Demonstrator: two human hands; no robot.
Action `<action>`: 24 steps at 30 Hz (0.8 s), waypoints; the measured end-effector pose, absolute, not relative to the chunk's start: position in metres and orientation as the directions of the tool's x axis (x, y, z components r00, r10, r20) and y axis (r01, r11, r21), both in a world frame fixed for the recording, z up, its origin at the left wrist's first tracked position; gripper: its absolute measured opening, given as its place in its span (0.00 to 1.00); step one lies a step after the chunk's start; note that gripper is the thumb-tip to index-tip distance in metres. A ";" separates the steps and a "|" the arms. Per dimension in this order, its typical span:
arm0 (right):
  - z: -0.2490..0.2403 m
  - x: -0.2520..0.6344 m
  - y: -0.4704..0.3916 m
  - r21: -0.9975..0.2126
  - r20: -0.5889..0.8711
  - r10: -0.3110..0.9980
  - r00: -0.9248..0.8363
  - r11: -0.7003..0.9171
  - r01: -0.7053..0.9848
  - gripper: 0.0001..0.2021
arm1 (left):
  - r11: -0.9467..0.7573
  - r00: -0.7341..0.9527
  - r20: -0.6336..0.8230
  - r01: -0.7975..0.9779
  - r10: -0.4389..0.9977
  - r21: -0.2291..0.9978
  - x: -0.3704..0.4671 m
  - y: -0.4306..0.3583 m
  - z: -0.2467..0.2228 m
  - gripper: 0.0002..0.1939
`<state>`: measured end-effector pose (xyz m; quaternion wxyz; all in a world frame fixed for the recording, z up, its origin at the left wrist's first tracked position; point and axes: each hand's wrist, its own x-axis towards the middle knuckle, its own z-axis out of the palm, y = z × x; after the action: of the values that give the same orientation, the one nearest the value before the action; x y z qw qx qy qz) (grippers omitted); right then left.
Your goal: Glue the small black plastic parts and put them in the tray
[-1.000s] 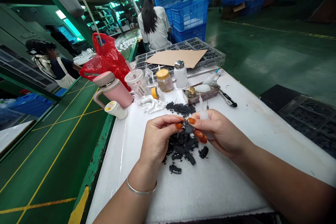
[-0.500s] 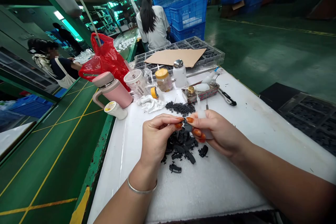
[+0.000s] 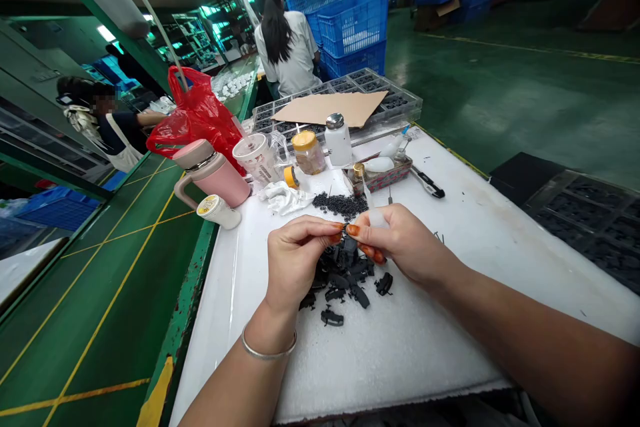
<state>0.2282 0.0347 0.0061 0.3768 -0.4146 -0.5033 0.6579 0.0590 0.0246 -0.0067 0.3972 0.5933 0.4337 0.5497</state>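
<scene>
At the middle of the white tabletop (image 3: 300,380), two bare hands meet fingertip to fingertip on a small dark part (image 3: 346,233).

From my remote seat, I see the left hand (image 3: 295,257) pinch the part narrowly between thumb and fingers; the right hand (image 3: 400,240) grips it from the three o'clock side, also holding a translucent nozzle bottle (image 3: 377,217) upright, its lower body hidden. I cannot tell the part's full shape behind the fingertips. Toward six o'clock, just below the hands, lies a loose pile of black pieces (image 3: 345,277); at twelve, a heap of tiny black rings (image 3: 340,204). A patterned tray (image 3: 393,175) sits at one o'clock, a utility knife (image 3: 429,183) at two, a pink mug (image 3: 223,181) at ten.
</scene>
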 end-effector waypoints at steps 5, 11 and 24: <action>0.008 0.231 0.034 -0.983 0.006 0.952 -0.306 0.062 0.174 0.18 | -0.234 0.041 0.235 -0.012 0.971 0.972 0.059 0.026 -0.009 0.05; 0.007 0.231 0.035 -0.993 0.004 0.945 -0.326 0.041 0.107 0.18 | -0.183 0.036 0.187 -0.095 0.982 0.979 0.058 0.028 -0.010 0.05; 0.002 0.227 0.037 -0.999 -0.005 0.901 -0.434 -0.028 -0.047 0.20 | 0.196 0.162 -0.140 -0.408 0.977 0.892 0.057 0.032 -0.009 0.11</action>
<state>0.2269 0.0369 0.0016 0.3850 -0.3673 -0.5813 0.6156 0.0574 0.0319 -0.0088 0.6685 0.3659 0.3885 0.5179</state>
